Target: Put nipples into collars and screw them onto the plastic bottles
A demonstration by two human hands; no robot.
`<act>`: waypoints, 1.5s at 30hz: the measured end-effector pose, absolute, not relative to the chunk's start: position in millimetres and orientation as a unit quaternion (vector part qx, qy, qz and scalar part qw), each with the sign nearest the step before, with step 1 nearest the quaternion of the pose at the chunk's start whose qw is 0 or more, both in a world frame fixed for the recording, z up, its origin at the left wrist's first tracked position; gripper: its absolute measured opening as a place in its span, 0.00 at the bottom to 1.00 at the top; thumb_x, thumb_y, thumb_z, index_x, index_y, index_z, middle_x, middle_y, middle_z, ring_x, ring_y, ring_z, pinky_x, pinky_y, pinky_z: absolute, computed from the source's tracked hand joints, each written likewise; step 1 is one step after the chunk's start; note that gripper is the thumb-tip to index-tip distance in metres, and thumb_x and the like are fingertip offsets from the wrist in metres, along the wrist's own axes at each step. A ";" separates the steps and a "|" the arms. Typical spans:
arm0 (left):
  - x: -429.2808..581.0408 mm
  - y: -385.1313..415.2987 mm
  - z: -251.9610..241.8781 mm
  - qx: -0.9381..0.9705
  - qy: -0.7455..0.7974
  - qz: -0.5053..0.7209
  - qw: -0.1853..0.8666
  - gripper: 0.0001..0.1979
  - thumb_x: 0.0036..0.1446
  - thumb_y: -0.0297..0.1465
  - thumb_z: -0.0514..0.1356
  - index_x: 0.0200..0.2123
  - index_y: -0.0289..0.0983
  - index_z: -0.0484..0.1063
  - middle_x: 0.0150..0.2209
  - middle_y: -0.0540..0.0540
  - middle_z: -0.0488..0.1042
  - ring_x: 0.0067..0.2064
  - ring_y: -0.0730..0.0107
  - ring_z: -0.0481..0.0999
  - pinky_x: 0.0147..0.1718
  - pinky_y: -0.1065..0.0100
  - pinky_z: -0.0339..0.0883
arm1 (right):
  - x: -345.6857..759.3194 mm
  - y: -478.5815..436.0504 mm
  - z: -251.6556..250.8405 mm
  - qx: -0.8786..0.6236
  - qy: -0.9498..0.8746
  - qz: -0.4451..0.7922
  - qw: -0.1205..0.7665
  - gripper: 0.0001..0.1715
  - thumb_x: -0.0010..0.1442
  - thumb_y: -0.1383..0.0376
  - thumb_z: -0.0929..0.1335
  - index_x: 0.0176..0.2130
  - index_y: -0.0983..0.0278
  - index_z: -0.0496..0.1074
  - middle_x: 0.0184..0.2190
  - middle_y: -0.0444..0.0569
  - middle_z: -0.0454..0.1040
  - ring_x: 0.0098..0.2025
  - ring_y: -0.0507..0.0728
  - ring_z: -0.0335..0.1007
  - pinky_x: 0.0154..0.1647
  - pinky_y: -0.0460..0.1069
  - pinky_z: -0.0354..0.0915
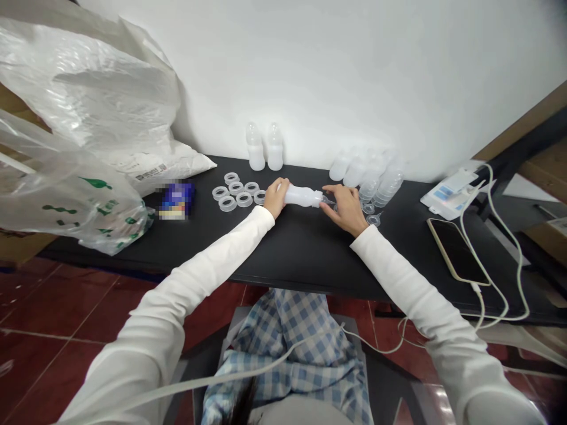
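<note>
White wall point(354, 77) rises behind a black table point(305, 254), with dark red floor tiles below its front edge and blue checked fabric point(287, 348) over our lap. Our left hand point(275, 198) wraps the body of a translucent plastic baby bottle point(303, 196), which lies on its side near the middle of the tabletop. Our right hand point(346, 208) pinches a clear teat point(328, 200) at the bottle's neck, so the hands stay apart with the bottle between them. Left of them sit translucent screw rings point(234, 192), the nearest just beside our left hand, then a blurred blue packet point(176, 199). Two upright bottles point(264, 147) stand by the wall, and a cluster of bottles point(367, 174) stands to the right. Further right lie a phone point(457, 251), a white cable point(500, 260) and a white box point(452, 192). Plastic bags point(66, 195) heap at the table's left end.
</note>
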State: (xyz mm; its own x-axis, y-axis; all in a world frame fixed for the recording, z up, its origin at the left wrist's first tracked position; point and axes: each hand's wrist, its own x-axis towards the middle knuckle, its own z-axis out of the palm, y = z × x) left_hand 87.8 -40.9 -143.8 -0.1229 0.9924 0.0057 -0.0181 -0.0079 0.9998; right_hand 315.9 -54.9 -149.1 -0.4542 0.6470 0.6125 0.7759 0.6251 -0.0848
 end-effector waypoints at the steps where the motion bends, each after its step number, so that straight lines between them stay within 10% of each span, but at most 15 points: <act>1: 87.6 -40.2 -143.9 0.463 0.527 0.537 0.468 0.19 0.62 0.48 0.61 0.36 0.37 0.73 0.25 0.50 0.66 0.28 0.72 0.69 0.21 0.74 0.57 | 315.4 -55.6 -148.9 -0.412 -0.850 -0.100 0.313 0.28 0.69 0.49 0.64 0.58 0.64 0.67 0.49 0.58 0.78 0.50 0.66 0.73 0.53 0.59 0.59; 17: 91.0 -41.9 -144.8 0.578 0.419 0.534 0.453 0.14 0.63 0.43 0.61 0.41 0.39 0.71 0.32 0.51 0.70 0.23 0.79 0.63 0.20 0.75 0.57 | 319.6 -49.8 -156.1 -0.422 -0.832 -0.030 0.358 0.14 0.65 0.52 0.67 0.40 0.60 0.69 0.33 0.46 0.73 0.36 0.58 0.69 0.47 0.56 0.58; 24: 84.3 -43.5 -144.9 0.664 0.374 0.539 0.360 0.22 0.62 0.49 0.61 0.50 0.40 0.72 0.53 0.41 0.74 0.49 0.63 0.76 0.42 0.68 0.72 | 323.0 -46.1 -156.5 -0.432 -0.823 -0.010 0.368 0.17 0.68 0.51 0.64 0.40 0.60 0.71 0.31 0.46 0.71 0.36 0.58 0.68 0.46 0.56 0.57; 29: 79.4 -42.2 -146.8 0.725 0.322 0.566 0.224 0.26 0.64 0.54 0.57 0.51 0.38 0.72 0.52 0.39 0.75 0.57 0.58 0.75 0.60 0.58 0.66 | 322.3 -45.6 -154.5 -0.427 -0.825 -0.005 0.369 0.22 0.69 0.47 0.62 0.44 0.61 0.72 0.33 0.47 0.72 0.38 0.59 0.69 0.46 0.55 0.57; 35: 82.8 -27.9 -159.9 0.630 0.357 0.642 0.251 0.29 0.60 0.59 0.57 0.46 0.39 0.73 0.46 0.43 0.76 0.42 0.66 0.78 0.40 0.66 0.74 | 332.3 -49.6 -136.9 -0.430 -0.831 -0.019 0.353 0.23 0.75 0.53 0.54 0.49 0.60 0.72 0.43 0.51 0.77 0.46 0.61 0.71 0.49 0.56 0.56; 45: 79.2 -12.9 -165.8 0.464 0.427 0.681 0.372 0.33 0.54 0.64 0.58 0.39 0.38 0.70 0.28 0.50 0.69 0.20 0.78 0.64 0.16 0.72 0.56 | 341.1 -43.8 -135.2 -0.512 -0.805 -0.192 0.231 0.20 0.72 0.59 0.58 0.44 0.64 0.74 0.40 0.58 0.74 0.42 0.64 0.67 0.45 0.57 0.58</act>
